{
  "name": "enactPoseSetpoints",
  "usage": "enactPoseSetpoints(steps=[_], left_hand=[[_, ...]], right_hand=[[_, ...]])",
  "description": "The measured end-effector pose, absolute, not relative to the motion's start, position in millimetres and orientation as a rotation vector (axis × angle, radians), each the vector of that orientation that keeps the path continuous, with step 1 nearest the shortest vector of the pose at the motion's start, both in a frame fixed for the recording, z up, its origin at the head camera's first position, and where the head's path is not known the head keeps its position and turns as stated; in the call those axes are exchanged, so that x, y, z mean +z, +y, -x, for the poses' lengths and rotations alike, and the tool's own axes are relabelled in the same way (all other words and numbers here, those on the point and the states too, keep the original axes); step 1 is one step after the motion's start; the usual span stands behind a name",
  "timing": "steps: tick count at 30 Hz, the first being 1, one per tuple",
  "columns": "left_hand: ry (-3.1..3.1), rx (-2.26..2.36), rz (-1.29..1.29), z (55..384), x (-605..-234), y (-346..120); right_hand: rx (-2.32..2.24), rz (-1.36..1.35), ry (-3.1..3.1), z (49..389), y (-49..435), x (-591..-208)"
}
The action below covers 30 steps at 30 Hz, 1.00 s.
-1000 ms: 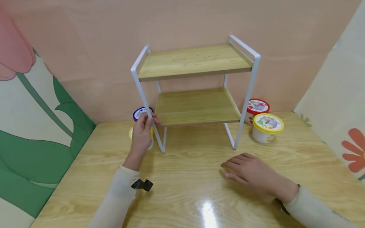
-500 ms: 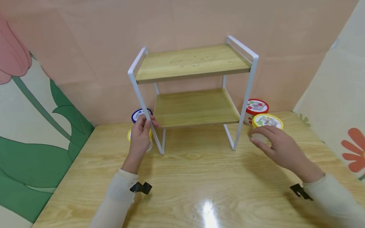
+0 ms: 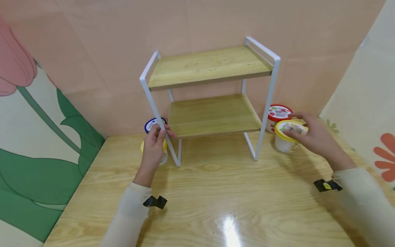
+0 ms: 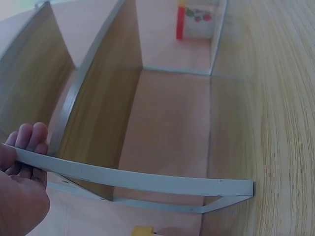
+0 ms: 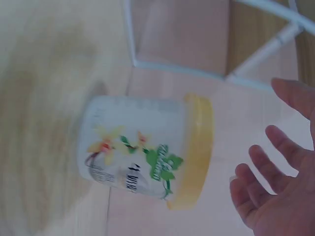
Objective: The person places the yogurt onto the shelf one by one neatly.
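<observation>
A two-tier rack (image 3: 213, 115) with wooden boards and a white metal frame stands on the table. My left hand (image 3: 152, 142) grips its left front leg (image 4: 138, 179) at about the lower board's height, fingers and thumb round the bar. My right hand (image 3: 319, 139) is over a white tub with a yellow lid (image 3: 285, 144), to the right of the rack. Its fingers are spread and relaxed. In the right wrist view, a gap shows between the fingertips (image 5: 241, 179) and the lid of this tub (image 5: 138, 142), which has a vanilla-flower print.
Just behind the yellow-lidded tub is a red-lidded tub (image 3: 279, 112). Left of the rack, partly hidden by my left hand, stand a blue-lidded tub (image 3: 150, 125) and another yellow-lidded tub (image 3: 164, 158). A peach backdrop (image 3: 123, 51) rises behind the wooden table (image 3: 191, 192).
My right hand has moved from the table in front of the rack, rightward and away from me, to over the yellow-lidded tub. The left hand keeps its grip on the leg.
</observation>
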<state>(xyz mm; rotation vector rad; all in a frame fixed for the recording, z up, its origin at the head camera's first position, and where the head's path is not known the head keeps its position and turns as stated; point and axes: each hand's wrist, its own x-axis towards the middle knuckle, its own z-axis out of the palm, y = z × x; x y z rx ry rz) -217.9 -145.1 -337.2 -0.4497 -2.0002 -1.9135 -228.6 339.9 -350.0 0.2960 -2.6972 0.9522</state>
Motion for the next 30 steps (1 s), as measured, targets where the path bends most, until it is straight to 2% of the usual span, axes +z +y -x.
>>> enactPoseSetpoints(steps=[9, 30], left_hand=[[-1.996, -1.905, 0.469, 222, -340, -144], [-2.027, -1.883, 0.469, 222, -340, -149]], right_hand=[[0.901, -0.362, -2.727, 244, 368, -369], [0.877, -0.338, -2.745, 259, 364, -398]])
